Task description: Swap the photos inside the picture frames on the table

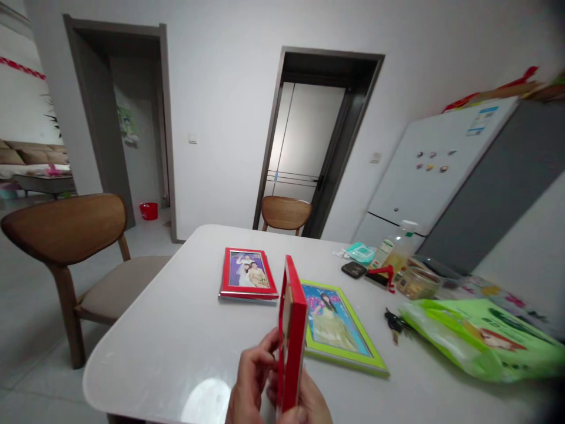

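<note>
At bottom centre we grasp an upright red frame (296,341) with our right fingers (295,415), our left fingers (257,358) half-curled beside it, their grip unclear.

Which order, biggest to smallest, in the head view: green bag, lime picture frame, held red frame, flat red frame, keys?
1. Green bag
2. Lime picture frame
3. Held red frame, flat red frame: unsure; held one is edge-on and nearer the camera
4. Keys

White table (176,347), framed photos (248,274), keys (394,323), green bag (498,338)
</note>
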The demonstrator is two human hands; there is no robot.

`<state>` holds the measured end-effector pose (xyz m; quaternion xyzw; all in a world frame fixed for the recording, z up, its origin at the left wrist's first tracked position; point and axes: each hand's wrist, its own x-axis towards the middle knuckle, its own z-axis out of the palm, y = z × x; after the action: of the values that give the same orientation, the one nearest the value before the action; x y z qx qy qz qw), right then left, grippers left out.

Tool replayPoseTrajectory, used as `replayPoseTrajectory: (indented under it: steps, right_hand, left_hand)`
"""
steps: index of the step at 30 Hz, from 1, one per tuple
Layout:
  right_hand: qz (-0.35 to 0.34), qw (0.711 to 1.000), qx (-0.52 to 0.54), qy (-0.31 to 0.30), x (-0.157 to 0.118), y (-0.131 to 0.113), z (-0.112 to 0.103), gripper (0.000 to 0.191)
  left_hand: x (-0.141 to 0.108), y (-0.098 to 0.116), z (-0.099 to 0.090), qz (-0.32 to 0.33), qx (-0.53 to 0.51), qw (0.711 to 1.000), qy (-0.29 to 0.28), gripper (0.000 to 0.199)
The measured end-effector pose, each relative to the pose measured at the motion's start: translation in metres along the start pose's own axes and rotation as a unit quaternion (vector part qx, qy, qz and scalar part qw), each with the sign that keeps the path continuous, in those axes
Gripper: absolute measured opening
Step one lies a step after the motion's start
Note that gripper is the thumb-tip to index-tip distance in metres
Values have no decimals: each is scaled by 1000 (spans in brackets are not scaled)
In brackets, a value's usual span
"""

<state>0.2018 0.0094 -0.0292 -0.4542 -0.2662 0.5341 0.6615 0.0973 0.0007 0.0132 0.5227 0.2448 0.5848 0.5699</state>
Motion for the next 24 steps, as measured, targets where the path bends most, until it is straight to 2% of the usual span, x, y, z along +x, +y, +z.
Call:
replayPoseTrajectory:
  steps: [2, 3, 6, 7, 9, 11, 13, 16, 19, 22, 24]
  right_hand:
    - [6, 999, 25, 41, 13, -22, -14, 56]
    - [11, 999, 6, 49, 23, -36, -27, 62]
    - [25, 985, -157, 74, 61, -76, -81, 76]
    - [-2, 968, -232, 95, 74, -87, -99, 73]
    - [-62, 910, -394, 113, 98, -102, -131, 65]
    - [-85, 876, -459, 124, 116, -108, -153, 59]
    - [-97, 857, -490, 131, 127, -108, -165, 51]
    - [-115, 821, -540, 144, 134, -103, -172, 41]
    - [-136, 790, -575, 160, 131, -100, -161, 43]
    - [-188, 773, -587, 150, 115, -92, -127, 45]
    - [-223, 784, -572, 89, 98, -78, -94, 44]
  left_hand:
    - [18, 5, 11, -17, -50, 998, 22, 54]
    - [28, 5, 15, -33, -65, 997, 13, 60]
    - [56, -10, 24, -68, -45, 995, -61, 57]
    - [62, -21, 28, -68, -5, 995, -78, 52]
    - [68, -47, 36, -58, 138, 983, -105, 43]
    - [67, -72, 44, -57, 213, 968, -121, 43]
    - [63, -89, 47, -54, 259, 956, -129, 45]
    - [68, -97, 35, -35, 354, 926, -126, 50]
    - [93, -89, 5, 2, 454, 883, -119, 58]
    - [128, -75, -32, 33, 538, 837, -98, 54]
    - [145, -66, -52, 37, 578, 810, -94, 36]
